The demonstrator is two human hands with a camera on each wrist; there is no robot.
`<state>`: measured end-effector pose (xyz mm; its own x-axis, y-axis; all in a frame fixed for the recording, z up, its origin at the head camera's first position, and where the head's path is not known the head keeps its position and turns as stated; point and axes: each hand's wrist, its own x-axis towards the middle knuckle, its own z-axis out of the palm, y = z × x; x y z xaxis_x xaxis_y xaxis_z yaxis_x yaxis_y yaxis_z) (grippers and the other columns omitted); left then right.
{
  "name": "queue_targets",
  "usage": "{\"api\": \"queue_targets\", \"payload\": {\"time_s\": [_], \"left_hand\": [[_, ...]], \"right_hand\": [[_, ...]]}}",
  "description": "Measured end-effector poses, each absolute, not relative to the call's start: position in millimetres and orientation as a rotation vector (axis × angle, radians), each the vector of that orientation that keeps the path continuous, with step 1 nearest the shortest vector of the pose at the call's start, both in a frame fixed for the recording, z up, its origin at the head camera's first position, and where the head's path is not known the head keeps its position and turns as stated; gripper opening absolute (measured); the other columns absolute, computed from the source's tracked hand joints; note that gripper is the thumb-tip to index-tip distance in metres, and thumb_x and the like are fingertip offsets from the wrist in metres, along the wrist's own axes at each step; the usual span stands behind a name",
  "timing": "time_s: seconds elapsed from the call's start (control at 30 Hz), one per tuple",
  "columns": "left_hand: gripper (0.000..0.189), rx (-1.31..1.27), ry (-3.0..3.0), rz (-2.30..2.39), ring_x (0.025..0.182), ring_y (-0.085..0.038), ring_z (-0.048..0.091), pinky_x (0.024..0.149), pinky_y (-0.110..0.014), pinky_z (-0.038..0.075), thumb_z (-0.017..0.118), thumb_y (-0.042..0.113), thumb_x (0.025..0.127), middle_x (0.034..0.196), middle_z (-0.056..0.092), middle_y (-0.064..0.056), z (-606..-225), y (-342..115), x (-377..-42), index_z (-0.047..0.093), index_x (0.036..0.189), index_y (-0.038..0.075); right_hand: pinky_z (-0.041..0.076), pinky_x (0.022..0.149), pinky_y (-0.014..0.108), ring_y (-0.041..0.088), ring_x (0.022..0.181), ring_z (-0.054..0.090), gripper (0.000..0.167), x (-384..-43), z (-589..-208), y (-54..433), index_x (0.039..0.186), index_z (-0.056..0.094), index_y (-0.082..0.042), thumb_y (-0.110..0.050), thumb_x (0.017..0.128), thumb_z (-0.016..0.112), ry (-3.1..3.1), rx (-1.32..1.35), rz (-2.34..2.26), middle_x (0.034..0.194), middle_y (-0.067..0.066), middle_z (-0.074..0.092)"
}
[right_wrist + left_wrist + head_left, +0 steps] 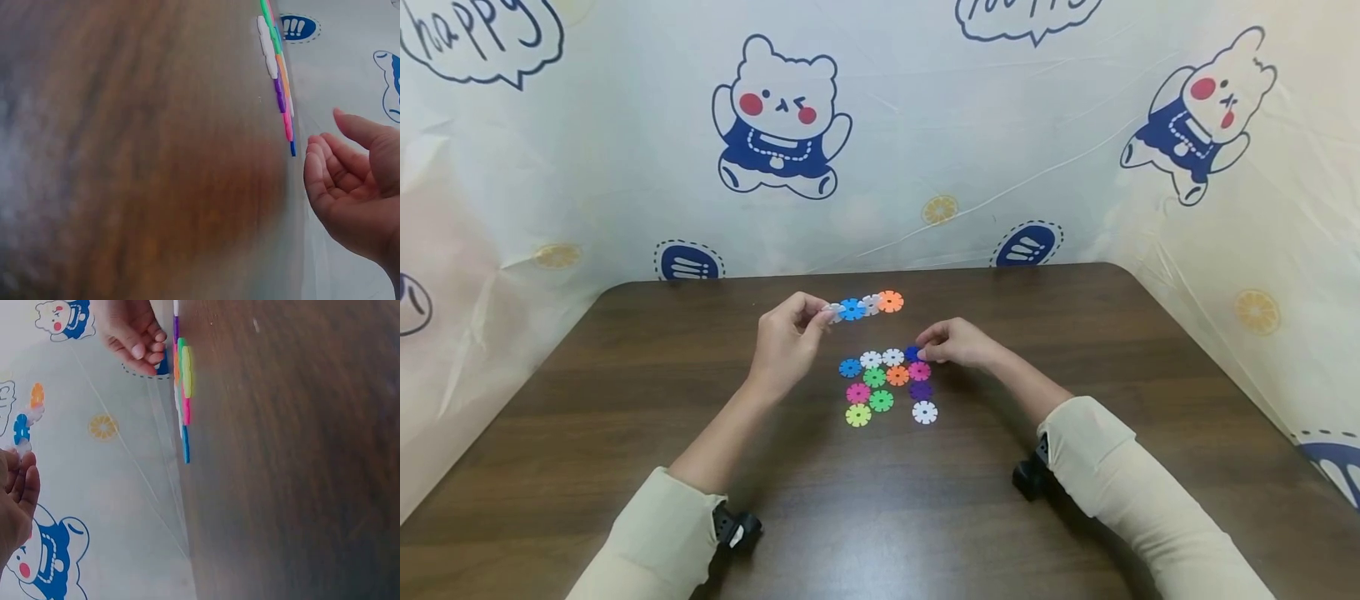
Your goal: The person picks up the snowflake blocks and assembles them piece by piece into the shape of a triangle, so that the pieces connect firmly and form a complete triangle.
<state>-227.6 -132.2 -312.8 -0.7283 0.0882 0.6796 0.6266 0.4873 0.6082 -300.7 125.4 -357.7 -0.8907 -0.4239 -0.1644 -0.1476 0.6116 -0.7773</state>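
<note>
**Left hand [784, 340] pinches a four-disc strip [852, 309] above a bright cluster [876, 377]**

Just above the middle of the head frame, the strip runs rightward from the left hand: whitish, blue, whitish, orange. Thumb and fingers pinch its whitish left end — in the left wrist view it shows at the left edge, raised off the counter [880, 508].

The cluster of slotted discs lies flat on the counter, right at the centre of the head frame. Its top row goes blue, white, white, dark blue; green, orange and pink discs sit beneath, then pink, green and purple, with a yellow-green disc at lower left and a white disc [925, 412] at lower right.

The right hand [958, 342] is near the dark blue disc [913, 353], its fingers loosely bent and holding nothing — the right wrist view shows thumb and fingertips apart. Behind, a patterned cloth [895, 125] fills the upper frame.
</note>
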Motion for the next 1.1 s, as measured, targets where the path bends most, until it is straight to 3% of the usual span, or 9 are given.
{"api": "queue_targets", "payload": {"time_s": [0.2,0.63,1.1], "left_hand": [[0.01,-0.516,-2.164,-1.234,0.062,-0.022,0.057,0.049,-0.016,0.04,0.065,0.004,0.085,0.074,0.062,-0.01,-313.3,-134.6,-229.7,0.061,0.09,-0.003],[0.012,-0.442,-2.212,-1.272,0.061,-0.018,0.055,0.047,-0.016,0.039,0.064,0.008,0.086,0.074,0.062,-0.01,-314.2,-135.5,-228.7,0.062,0.092,-0.002],[0.011,-0.461,-2.207,-1.269,0.062,-0.018,0.055,0.049,-0.017,0.04,0.064,0.007,0.086,0.074,0.062,-0.009,-315.6,-134.2,-229.2,0.062,0.091,-0.002]], "right_hand": [[0.043,0.066,0.027,0.018,0.076,0.052,0.028,-297.4,-362.1,126.9,0.109,0.065,-0.005,-0.016,0.084,0.069,2.537,-0.51,-1.048,0.086,0.005,0.06],[0.043,0.065,0.026,0.016,0.073,0.052,0.02,-291.8,-366.6,120.3,0.098,0.067,-0.005,-0.007,0.079,0.073,2.633,-0.591,-0.901,0.078,0.003,0.058],[0.046,0.068,0.027,0.018,0.076,0.052,0.021,-290.8,-365.2,121.7,0.095,0.061,-0.005,-0.003,0.078,0.073,2.626,-0.613,-0.93,0.082,0.005,0.057]]}}
